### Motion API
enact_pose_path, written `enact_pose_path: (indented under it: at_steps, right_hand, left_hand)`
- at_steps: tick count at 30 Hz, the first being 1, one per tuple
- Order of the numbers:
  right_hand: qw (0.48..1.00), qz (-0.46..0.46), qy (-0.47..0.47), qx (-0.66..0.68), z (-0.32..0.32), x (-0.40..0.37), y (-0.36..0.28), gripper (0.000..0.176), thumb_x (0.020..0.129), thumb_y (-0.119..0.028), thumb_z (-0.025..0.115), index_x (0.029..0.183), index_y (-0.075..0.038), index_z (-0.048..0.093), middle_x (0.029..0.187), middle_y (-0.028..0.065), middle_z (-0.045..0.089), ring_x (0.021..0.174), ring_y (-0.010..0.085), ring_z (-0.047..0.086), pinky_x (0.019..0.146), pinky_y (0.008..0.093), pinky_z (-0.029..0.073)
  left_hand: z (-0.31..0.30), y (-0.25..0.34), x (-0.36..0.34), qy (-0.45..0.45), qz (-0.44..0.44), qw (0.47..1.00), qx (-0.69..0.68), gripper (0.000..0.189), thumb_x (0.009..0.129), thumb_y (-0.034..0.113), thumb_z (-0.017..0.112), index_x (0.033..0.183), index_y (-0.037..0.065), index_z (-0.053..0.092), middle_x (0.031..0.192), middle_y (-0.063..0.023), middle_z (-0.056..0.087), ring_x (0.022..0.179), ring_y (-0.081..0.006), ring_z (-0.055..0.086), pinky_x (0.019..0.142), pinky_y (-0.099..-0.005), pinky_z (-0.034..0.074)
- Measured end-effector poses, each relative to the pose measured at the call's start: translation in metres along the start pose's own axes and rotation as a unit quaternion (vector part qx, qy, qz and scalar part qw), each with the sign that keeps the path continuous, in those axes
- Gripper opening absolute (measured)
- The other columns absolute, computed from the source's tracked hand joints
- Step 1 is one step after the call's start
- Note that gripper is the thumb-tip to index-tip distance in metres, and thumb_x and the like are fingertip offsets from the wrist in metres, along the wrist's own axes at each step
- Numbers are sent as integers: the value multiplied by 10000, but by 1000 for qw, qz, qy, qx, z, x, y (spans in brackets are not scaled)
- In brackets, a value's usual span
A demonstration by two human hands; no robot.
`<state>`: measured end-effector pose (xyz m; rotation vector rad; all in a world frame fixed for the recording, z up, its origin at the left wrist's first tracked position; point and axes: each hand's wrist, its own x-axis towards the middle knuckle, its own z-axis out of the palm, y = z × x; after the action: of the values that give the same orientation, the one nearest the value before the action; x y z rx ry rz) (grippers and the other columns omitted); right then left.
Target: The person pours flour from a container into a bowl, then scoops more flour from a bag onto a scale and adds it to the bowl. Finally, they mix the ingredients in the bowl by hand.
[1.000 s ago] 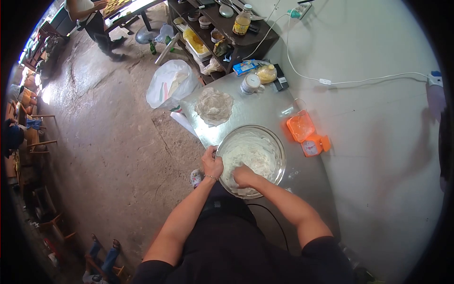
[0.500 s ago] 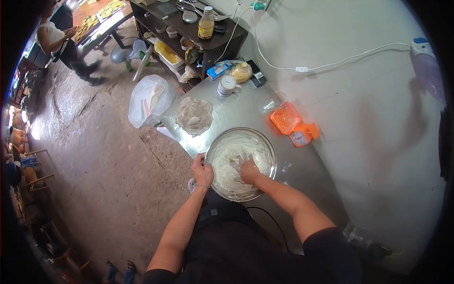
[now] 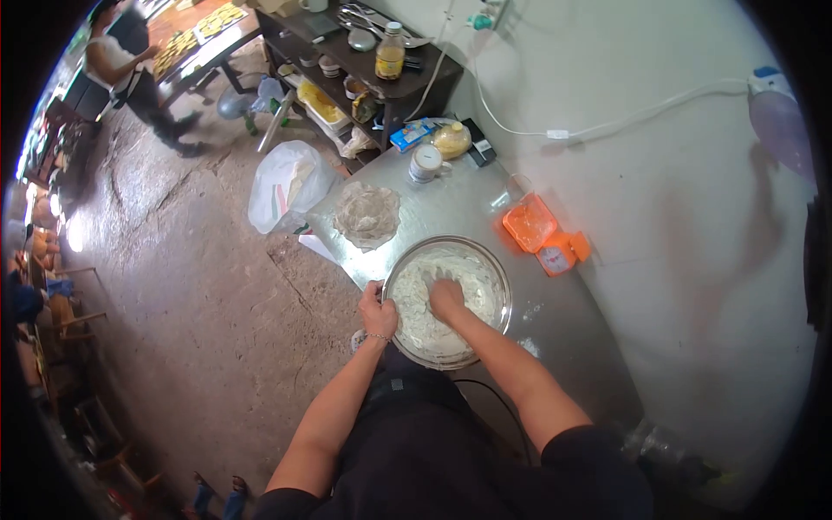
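Observation:
A wide metal bowl (image 3: 506,290) stands at the near edge of the metal table, holding pale, floury dough (image 3: 468,269). My left hand (image 3: 378,314) grips the bowl's left rim, thumb over the edge and fingers around the outside. Inside the bowl, my right hand (image 3: 446,300) is pressed into the dough with its fingers curled; the fingertips are buried in it.
An orange kitchen scale (image 3: 555,253) is right of the bowl. Behind lie a crumpled plastic bag (image 3: 367,215), a white mug (image 3: 425,163) and a blue packet (image 3: 411,134). A white sack (image 3: 290,186) is left of the table (image 3: 572,347). Another person (image 3: 130,74) stands at far left.
My right hand has shifted slightly left and its fingers have curled into the dough. My left hand keeps its grip on the rim. The whole view has shifted a little.

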<state>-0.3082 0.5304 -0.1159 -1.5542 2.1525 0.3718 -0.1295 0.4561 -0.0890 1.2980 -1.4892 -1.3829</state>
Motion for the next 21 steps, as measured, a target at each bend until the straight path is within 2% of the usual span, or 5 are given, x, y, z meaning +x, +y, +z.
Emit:
enact_pose_path:
  at_steps: [6, 9, 12, 18, 21]
  right_hand:
    - [988, -111, -102, 35, -33, -102, 24, 591, 866, -306, 752, 1423, -166, 613, 1445, 236, 550, 1266, 419, 580, 1050, 464, 487]
    - [972, -139, 93, 165, -8, -100, 69, 587, 897, -277, 724, 1440, -101, 585, 1329, 260, 626, 1245, 416, 590, 1070, 462, 469]
    - [962, 6, 135, 238, -15, -70, 87, 527, 934, -318, 686, 1389, -61, 616, 1428, 201, 586, 1229, 382, 618, 1042, 416, 496]
    - [643, 164, -33, 748, 32, 35, 86, 688, 934, -292, 699, 1530, -48, 455, 1452, 151, 572, 1310, 261, 553, 1048, 425, 470]
    - [712, 205, -94, 665, 36, 69, 43, 759, 911, -309, 717, 1545, -37, 400, 1431, 182, 569, 1273, 296, 570, 1009, 456, 490]
  left_hand:
    - [-5, 9, -8, 5, -8, 1000, -9, 321, 735, -44, 500, 1019, -34, 650, 886, -148, 718, 793, -225, 684, 764, -347, 536]
    - [-3, 6, -6, 13, -3, 1000, 14, 322, 734, -45, 496, 1018, -37, 648, 885, -141, 719, 797, -219, 682, 769, -340, 534]
    - [-1, 1, -6, 8, -2, 1000, 2, 336, 727, -44, 504, 1032, -31, 646, 881, -170, 707, 781, -262, 685, 761, -357, 539]
    - [-2, 5, -2, -7, 2, 1000, -4, 349, 729, -52, 499, 1041, -31, 652, 878, -185, 706, 784, -270, 694, 769, -364, 548]
    - [-2, 10, -5, -11, -14, 1000, 1, 357, 730, -55, 493, 1043, -31, 661, 878, -173, 712, 785, -249, 698, 772, -353, 549]
